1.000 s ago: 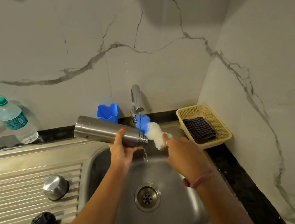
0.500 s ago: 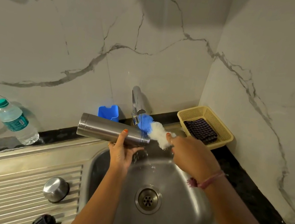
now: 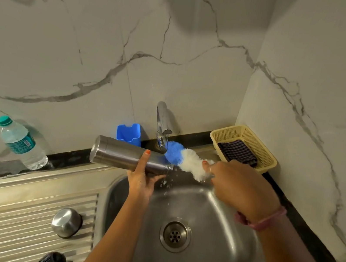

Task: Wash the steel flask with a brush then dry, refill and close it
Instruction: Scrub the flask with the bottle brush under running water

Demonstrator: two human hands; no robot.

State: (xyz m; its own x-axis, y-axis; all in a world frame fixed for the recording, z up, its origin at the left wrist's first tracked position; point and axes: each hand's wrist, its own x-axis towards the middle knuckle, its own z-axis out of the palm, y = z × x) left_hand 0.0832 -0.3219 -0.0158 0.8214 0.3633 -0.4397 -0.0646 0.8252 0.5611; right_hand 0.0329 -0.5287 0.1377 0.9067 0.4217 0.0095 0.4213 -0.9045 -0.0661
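My left hand (image 3: 143, 177) grips the steel flask (image 3: 120, 153), which lies on its side over the sink (image 3: 213, 240), its open mouth pointing right. Water drips from the mouth. My right hand (image 3: 242, 188) holds the bottle brush (image 3: 185, 159), its blue and white bristle head just outside the flask's mouth, under the tap (image 3: 162, 124). The brush handle is hidden in my fist. On the ribbed draining board lie the flask's steel cup lid (image 3: 66, 222) and a black stopper (image 3: 51, 261).
A plastic water bottle (image 3: 20, 143) stands at the back left by the wall. A blue holder (image 3: 128, 133) sits behind the flask. A yellow basket (image 3: 264, 154) with a dark checked cloth (image 3: 238, 153) stands in the back right corner. Marble walls close in behind and right.
The brush head has come a little further out to the right, away from the flask's mouth. More water now drips from the flask into the sink.
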